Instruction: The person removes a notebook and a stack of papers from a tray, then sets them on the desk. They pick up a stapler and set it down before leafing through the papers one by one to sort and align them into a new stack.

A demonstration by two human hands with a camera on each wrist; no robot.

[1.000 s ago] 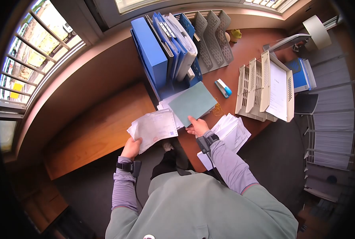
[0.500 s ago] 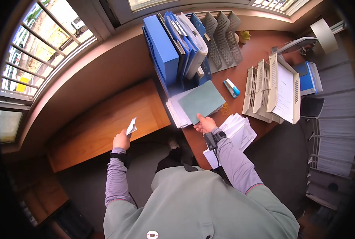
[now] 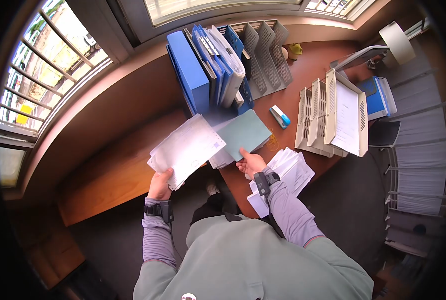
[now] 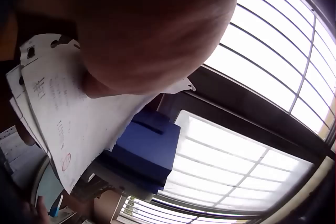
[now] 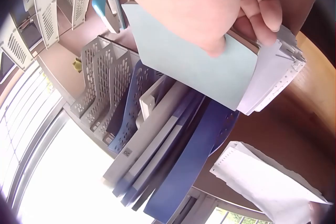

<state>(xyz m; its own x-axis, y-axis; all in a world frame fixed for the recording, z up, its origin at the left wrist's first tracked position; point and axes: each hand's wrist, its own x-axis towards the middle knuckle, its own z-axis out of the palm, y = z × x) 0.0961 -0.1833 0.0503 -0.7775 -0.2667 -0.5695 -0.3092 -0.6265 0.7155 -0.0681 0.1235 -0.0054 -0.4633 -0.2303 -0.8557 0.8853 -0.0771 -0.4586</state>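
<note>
My left hand (image 3: 160, 185) pinches a stack of printed white papers (image 3: 185, 150) by its lower corner, thumb on top; red stamp marks and torn punched edges show on the papers (image 4: 79, 113) in the left wrist view. My right hand (image 3: 251, 164) holds the near edge of a grey-green booklet (image 3: 244, 134), its thumb on the cover. Beneath the booklet, a pile of white sheets (image 5: 270, 74) with a punched edge shows in the right wrist view. Another loose paper pile (image 3: 290, 172) lies on the desk beside my right wrist.
Blue binders (image 3: 189, 75) and a grey file rack (image 3: 266, 60) stand at the back of the desk. A blue-and-white stapler (image 3: 279, 117) lies before cream trays (image 3: 330, 112). A lower wooden surface (image 3: 108, 192) lies to the left, below the barred window.
The left hand's papers, seen nearly edge-on half a second ago, now lie broad side up and nearer the booklet. My right hand still holds the booklet in about the same place.
</note>
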